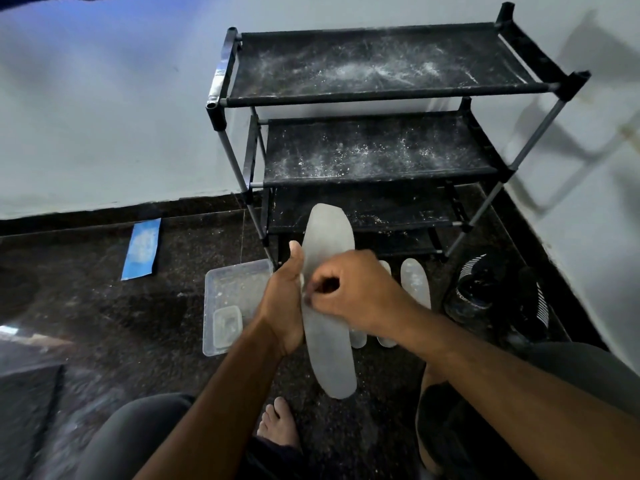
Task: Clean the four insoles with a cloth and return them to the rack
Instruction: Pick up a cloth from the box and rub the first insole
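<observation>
**Wiping thin insoles: hold them at the waist, not the ends**

Nearest me, the insole (329, 306) being worked on stands nearly upright between both hands, heel end down toward my bare foot (280, 424), toe end up in front of the rack. The left hand (285, 299) holds it along its left edge about mid-length, thumb stretched up the front face; the other fingers are behind it, so I can't tell how they sit. The right hand (356, 292) is curled into a loose fist against the front, fingertips bunched at the middle as if pinching something small. I'd guess that's the cloth, but hardly any of it shows, so can't say for sure.

My read on handling: it looks thin, light and bendy, foam-ish. Grab it by the toe or heel and it'll probably flop, so backing the middle while rubbing makes sense. Doesn't look fragile or slippery.

Just past the right knuckles, three more insoles (415, 282) lie flat on the dark floor, partly hidden by that hand. Left of the left thumb sits a clear plastic tub (235, 282) with a smaller container inside. Off right, a black shoe (485, 285).

Furthest out, the black rack (377, 150) stands against the wall, shelves dusted white, no insoles on it that I can see.
</observation>
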`<action>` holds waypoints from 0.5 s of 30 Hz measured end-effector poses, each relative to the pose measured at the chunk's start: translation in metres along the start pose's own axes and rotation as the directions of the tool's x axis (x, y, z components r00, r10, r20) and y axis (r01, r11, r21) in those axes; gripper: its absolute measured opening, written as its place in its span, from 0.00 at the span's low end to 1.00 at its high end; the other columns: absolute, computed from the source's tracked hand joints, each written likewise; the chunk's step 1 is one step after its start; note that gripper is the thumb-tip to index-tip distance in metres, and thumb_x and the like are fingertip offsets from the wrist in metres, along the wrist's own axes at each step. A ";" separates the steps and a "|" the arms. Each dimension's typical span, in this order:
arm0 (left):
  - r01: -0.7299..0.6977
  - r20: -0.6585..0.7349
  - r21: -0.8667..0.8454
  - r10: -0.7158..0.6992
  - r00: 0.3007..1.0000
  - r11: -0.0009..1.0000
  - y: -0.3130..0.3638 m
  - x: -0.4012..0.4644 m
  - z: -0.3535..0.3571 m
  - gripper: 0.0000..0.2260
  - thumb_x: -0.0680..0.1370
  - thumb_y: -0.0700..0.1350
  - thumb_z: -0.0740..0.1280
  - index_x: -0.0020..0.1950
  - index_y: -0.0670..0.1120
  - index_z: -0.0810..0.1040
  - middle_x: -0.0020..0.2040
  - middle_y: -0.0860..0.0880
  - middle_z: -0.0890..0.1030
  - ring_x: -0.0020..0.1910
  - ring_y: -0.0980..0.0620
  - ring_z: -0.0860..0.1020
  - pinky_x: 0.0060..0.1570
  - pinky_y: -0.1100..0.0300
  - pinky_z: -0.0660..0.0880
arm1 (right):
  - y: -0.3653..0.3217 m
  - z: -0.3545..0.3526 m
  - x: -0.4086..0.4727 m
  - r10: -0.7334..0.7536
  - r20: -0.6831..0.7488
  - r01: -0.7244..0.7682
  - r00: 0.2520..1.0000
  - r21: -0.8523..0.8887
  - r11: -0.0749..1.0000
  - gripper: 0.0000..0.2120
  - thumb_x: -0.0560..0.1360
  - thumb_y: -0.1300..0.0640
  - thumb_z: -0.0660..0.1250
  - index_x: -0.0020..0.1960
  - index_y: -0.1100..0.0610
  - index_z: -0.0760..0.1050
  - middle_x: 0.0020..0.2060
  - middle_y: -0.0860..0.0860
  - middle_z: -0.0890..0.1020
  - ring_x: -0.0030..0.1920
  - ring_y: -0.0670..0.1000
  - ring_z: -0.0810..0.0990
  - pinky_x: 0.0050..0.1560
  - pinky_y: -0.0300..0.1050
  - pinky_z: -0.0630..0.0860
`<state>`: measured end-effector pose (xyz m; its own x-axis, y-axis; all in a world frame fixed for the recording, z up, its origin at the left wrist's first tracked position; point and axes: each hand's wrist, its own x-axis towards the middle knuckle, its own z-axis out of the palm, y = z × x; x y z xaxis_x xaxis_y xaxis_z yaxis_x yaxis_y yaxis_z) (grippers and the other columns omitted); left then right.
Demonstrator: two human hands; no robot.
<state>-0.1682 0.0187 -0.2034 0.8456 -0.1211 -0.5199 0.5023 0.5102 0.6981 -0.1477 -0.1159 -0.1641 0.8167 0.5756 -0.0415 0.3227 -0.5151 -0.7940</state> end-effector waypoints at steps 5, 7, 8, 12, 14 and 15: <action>-0.020 -0.048 0.007 0.021 0.999 1.000 0.003 0.001 -0.006 0.32 0.84 0.64 0.51 0.70 0.41 0.77 0.65 0.38 0.81 0.62 0.42 0.82 0.61 0.47 0.77 | -0.008 -0.023 0.000 0.024 0.149 -0.038 0.989 0.094 0.995 0.02 0.71 0.58 0.75 0.43 0.56 0.85 0.36 0.46 0.86 0.35 0.44 0.82 0.35 0.37 0.78; -0.043 -0.039 0.042 0.045 0.998 0.998 0.003 0.000 -0.003 0.31 0.85 0.63 0.49 0.67 0.42 0.79 0.59 0.39 0.84 0.55 0.45 0.85 0.55 0.49 0.79 | -0.001 -0.033 0.006 0.080 -0.092 -0.074 0.993 0.071 0.995 0.01 0.72 0.58 0.74 0.43 0.55 0.85 0.36 0.46 0.85 0.33 0.44 0.82 0.30 0.34 0.75; -0.047 -0.033 0.038 0.048 0.998 0.998 0.003 -0.001 -0.001 0.30 0.85 0.63 0.49 0.67 0.43 0.79 0.58 0.40 0.85 0.52 0.45 0.85 0.53 0.50 0.80 | 0.002 -0.033 0.008 0.093 -0.174 -0.090 0.980 0.025 0.996 0.01 0.74 0.58 0.73 0.44 0.55 0.84 0.36 0.46 0.84 0.32 0.43 0.82 0.30 0.31 0.73; -0.035 -0.018 0.001 0.035 0.999 0.999 0.001 -0.001 0.003 0.30 0.85 0.63 0.48 0.67 0.43 0.78 0.59 0.39 0.84 0.54 0.44 0.85 0.48 0.50 0.84 | 0.007 -0.010 0.004 0.079 -0.035 -0.085 0.996 -0.209 0.974 0.03 0.74 0.56 0.72 0.43 0.55 0.82 0.36 0.46 0.80 0.35 0.42 0.78 0.40 0.33 0.74; -0.021 -0.013 -0.019 0.021 1.000 1.000 0.002 -0.001 0.003 0.31 0.85 0.63 0.48 0.66 0.42 0.79 0.59 0.40 0.85 0.55 0.44 0.85 0.47 0.51 0.84 | 0.004 -0.005 0.001 0.062 0.081 -0.048 0.995 -0.165 0.985 0.02 0.72 0.57 0.73 0.42 0.55 0.84 0.36 0.46 0.83 0.37 0.42 0.80 0.48 0.33 0.74; -0.023 -0.031 -0.019 0.023 0.999 1.000 0.003 -0.002 0.002 0.31 0.85 0.63 0.48 0.65 0.42 0.80 0.59 0.40 0.85 0.55 0.45 0.85 0.46 0.51 0.84 | 0.003 -0.008 0.001 0.054 0.122 -0.040 0.991 -0.119 0.992 0.01 0.71 0.57 0.74 0.42 0.55 0.84 0.37 0.46 0.84 0.37 0.41 0.81 0.49 0.31 0.74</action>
<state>-0.1679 0.0185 -0.1992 0.8508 -0.0834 -0.5187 0.4790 0.5290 0.7005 -0.1425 -0.1222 -0.1614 0.7685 0.6200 -0.1582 0.3449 -0.6097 -0.7137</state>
